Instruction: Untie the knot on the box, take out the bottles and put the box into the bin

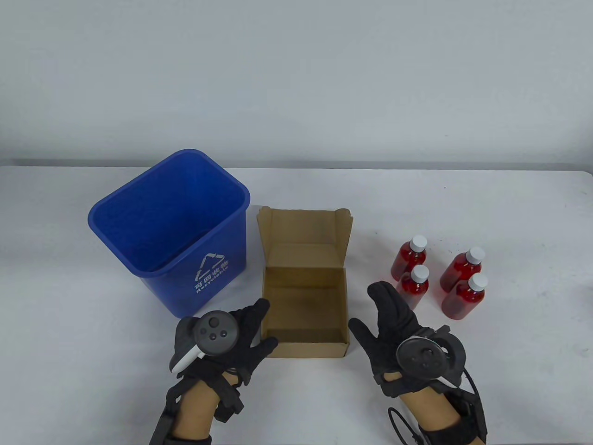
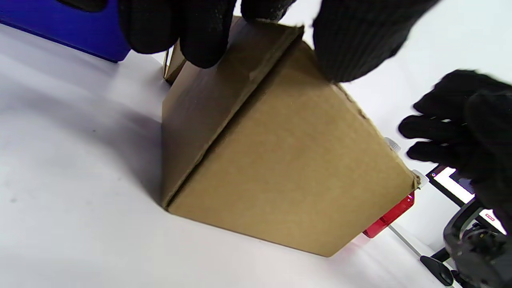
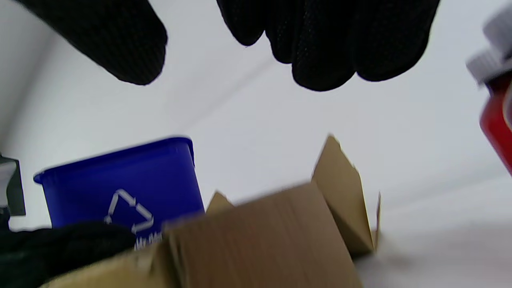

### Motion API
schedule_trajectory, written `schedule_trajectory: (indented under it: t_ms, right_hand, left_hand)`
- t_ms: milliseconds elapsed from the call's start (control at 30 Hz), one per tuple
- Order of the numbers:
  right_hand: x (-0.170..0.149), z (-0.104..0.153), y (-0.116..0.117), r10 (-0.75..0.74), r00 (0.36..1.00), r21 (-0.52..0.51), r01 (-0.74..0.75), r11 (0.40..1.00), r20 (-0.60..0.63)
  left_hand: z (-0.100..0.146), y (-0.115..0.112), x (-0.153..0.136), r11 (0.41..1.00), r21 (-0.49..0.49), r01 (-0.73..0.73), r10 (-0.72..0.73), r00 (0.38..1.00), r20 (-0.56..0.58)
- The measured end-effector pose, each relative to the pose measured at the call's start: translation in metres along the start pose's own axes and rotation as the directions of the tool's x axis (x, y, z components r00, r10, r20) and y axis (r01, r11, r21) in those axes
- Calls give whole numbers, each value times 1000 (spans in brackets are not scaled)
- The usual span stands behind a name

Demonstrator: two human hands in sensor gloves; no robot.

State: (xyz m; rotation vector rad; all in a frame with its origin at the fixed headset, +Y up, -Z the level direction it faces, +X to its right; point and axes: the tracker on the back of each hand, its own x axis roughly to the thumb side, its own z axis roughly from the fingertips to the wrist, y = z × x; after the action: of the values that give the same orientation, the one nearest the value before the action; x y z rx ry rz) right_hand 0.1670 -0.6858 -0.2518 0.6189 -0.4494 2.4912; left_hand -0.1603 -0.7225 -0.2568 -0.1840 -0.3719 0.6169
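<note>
The brown cardboard box [image 1: 305,347] stands in the middle of the table with its lid [image 1: 303,227] tipped back and nothing inside. No string shows on it. My left hand [image 1: 266,324] is spread round the box's near left corner, with fingers [image 2: 200,48] against the left wall and the thumb by the front wall. My right hand [image 1: 368,308] hovers just right of the box with its fingers spread, holding nothing. Several red bottles [image 1: 414,285] with white caps stand upright in a cluster on the right. The blue recycling bin [image 1: 169,232] sits left of the box.
The bin [image 3: 120,188] nearly touches the box's [image 3: 260,240] left side. The bottles are close behind my right hand [image 3: 224,68], with one [image 3: 496,120] at that view's right edge. A bottle [image 2: 390,216] peeks from behind the box [image 2: 288,168]. The white table ends near my wrists.
</note>
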Motion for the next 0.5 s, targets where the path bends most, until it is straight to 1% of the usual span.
schedule_trajectory:
  t_ms: [33,100,233,367,500]
  right_hand:
    - [-1,-1,4,-2,1000,20,2,1000,-6]
    - [-2,-2,14,15,999,97,-11,995,-34]
    - [0,-2,29,11,999,191,-3,982,-40]
    - [1,-2,37,-6,998,227,19,974,-60]
    - [-2,-3,43,-45,994,238,69,969,-104]
  left_hand:
    - [0,0,0,1000,0,0,0,1000,0]
    - [0,0,0,1000,3,4,-4,1000,2]
    - [1,0,1,1000,19,19,-19,1000,14]
    - [1,0,1,999,29,22,-23,1000,20]
    - [1,0,1,1000,29,7,-7,1000,21]
